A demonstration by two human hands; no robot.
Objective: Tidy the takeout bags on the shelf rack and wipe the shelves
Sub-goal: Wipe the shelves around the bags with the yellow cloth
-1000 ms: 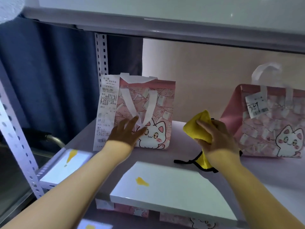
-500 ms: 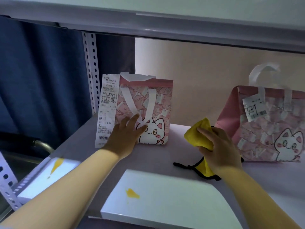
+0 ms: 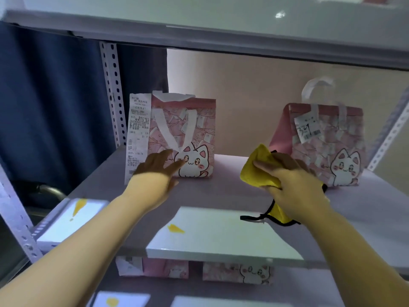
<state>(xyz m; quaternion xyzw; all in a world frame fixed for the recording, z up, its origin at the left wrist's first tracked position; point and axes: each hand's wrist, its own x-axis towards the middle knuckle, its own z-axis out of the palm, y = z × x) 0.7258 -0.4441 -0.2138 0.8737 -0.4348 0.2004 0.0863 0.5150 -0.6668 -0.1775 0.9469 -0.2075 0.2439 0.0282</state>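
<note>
I see the right bag (image 3: 327, 147) and the left bag (image 3: 199, 120), both pink cat-print, upright and well apart on the grey middle shelf (image 3: 217, 196). Tops folded shut, contents hidden. Long receipt (image 3: 137, 138) on the left bag's edge, small label (image 3: 307, 129) on the right. Left hand (image 3: 155, 173) flat, fingers straight against the left bag's front. Right hand (image 3: 294, 187) grips a bunched yellow cloth (image 3: 256, 171) between the bags. Lower pink bags (image 3: 236, 274) sit underneath. Blue curtain (image 3: 55, 107) at left, beige wall (image 3: 254, 96) behind.
</note>
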